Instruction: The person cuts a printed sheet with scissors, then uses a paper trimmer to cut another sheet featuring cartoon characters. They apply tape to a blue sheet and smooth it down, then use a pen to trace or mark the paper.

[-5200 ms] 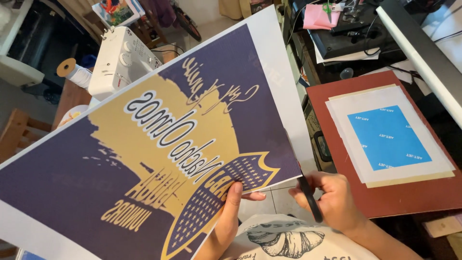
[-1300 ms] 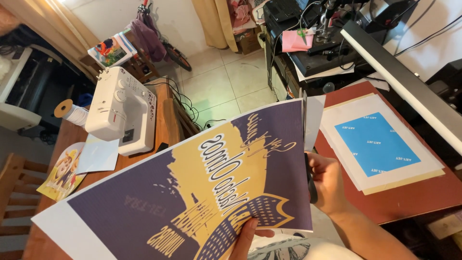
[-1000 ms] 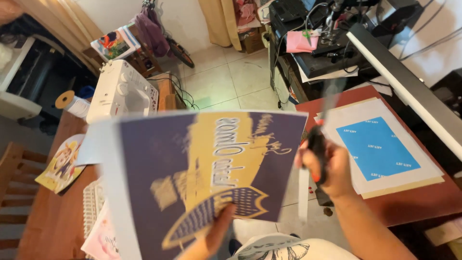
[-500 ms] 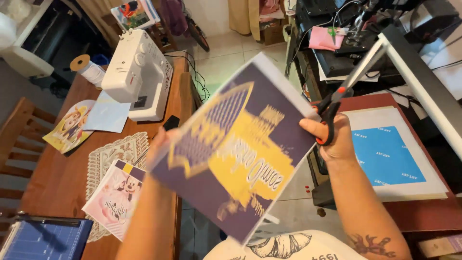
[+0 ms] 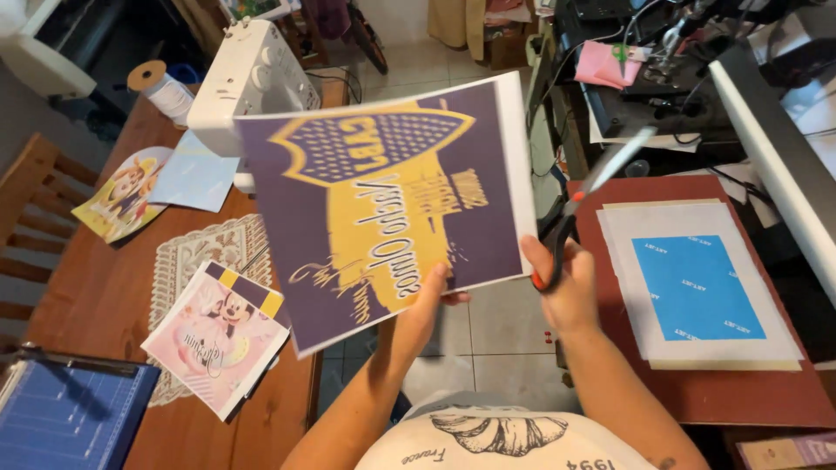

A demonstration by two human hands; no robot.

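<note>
The wooden table [image 5: 104,287] lies left of and below the grip, carrying a white sewing machine [image 5: 252,83] and a cartoon print [image 5: 218,335]. Above it, the big purple-and-yellow printed sheet [image 5: 392,200] hangs in mid-air, tilted toward the camera, likely so its edges can be seen. The left hand [image 5: 427,305] pinches its lower edge, thumb on the front. At the sheet's right border, the right hand [image 5: 566,283] is closed around scissors [image 5: 592,196], blades pointing up and away.

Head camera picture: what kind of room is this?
Probably a home craft workshop. A white sewing machine sits on the wooden table, a paper trimmer lies at its corner, and the right hand holds scissors.
</note>
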